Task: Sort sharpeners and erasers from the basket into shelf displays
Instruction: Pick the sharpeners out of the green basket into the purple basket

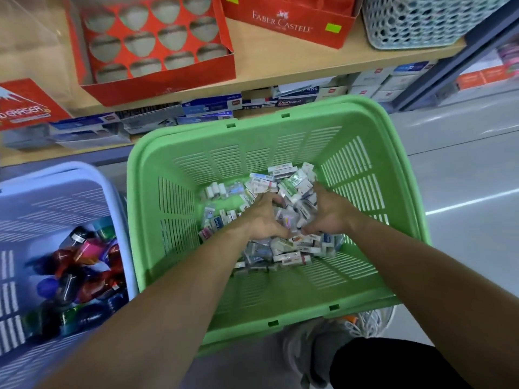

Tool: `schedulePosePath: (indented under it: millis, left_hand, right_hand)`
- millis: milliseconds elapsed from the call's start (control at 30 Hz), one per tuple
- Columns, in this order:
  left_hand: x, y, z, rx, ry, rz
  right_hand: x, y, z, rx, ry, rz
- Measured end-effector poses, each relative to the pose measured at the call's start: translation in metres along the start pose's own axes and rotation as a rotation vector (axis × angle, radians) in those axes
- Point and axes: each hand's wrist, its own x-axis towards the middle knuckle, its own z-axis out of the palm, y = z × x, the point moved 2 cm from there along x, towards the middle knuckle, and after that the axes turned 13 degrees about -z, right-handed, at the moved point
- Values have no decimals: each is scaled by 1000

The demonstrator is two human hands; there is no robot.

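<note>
A green slotted basket stands on the floor below me with a heap of small wrapped erasers on its bottom. Both my hands are down in that heap, facing each other. My left hand and my right hand curl inward around a clump of erasers held between them. On the wooden shelf above sits a red display box with several heart-shaped holes, holding nothing.
A pale blue basket at the left holds several coloured sharpeners. A red Faber-Castell box and a grey perforated basket stand on the shelf. Boxed stationery lines the lower shelf. Grey floor lies to the right.
</note>
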Motion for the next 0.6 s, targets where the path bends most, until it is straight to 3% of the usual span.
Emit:
schedulePosePath:
  millis: [200,333,433,600]
  left_hand:
    - [-13,-3,-26,69,5,-70]
    - [-29,-11,-57,250,150,-107]
    - [-40,-16,-75,250,324,-99]
    - [-52,-23,-81,353,345,-78]
  right_hand:
    - [0,-7,11,225,-119,-48]
    - [-6,-17,24,151,-239,-151]
    - [-9,-35,42,101,-335,-272]
    - [-19,-59,52,-197,-357,-468]
